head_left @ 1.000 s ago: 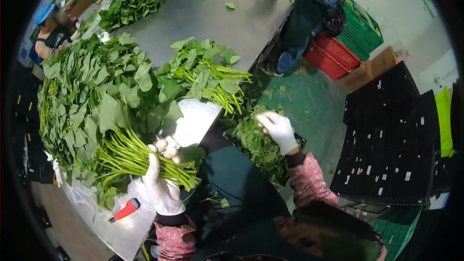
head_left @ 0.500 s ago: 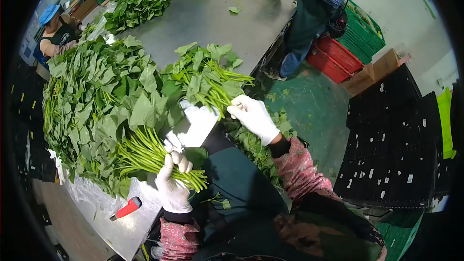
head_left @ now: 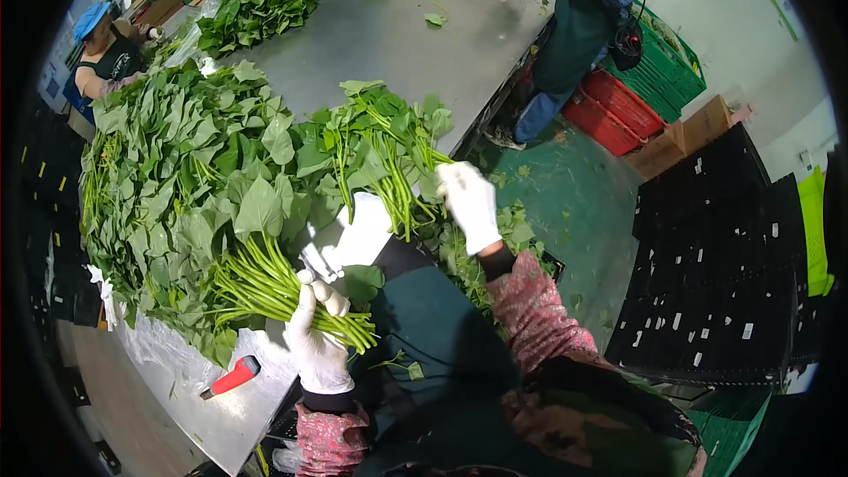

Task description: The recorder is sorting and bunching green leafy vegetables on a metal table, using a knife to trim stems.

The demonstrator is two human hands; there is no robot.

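My left hand [head_left: 318,344], in a white glove, is closed round a thick bunch of leafy green stems [head_left: 265,281]. Their cut ends point right, over my lap, and their leaves merge with a large heap of leafy greens [head_left: 181,172] on the left. My right hand [head_left: 470,205], also gloved, has its fingers pinched at the end of a green stem by a smaller pile of leafy stems [head_left: 375,137]. Several stems of that pile hang down over the table edge. A red-handled cutter [head_left: 233,377] lies on the metal table near my left wrist.
The metal table [head_left: 389,26] stretches away, with more piles of greens [head_left: 256,7] at its far side. One person [head_left: 110,53] works at the far left, another [head_left: 565,44] stands at the far right. Red crates [head_left: 609,110] and black crates [head_left: 707,256] stand to the right.
My right hand has moved slightly up and right to a stem end. Stems of the smaller pile have spread and now hang downward. My left hand keeps its bunch in place.
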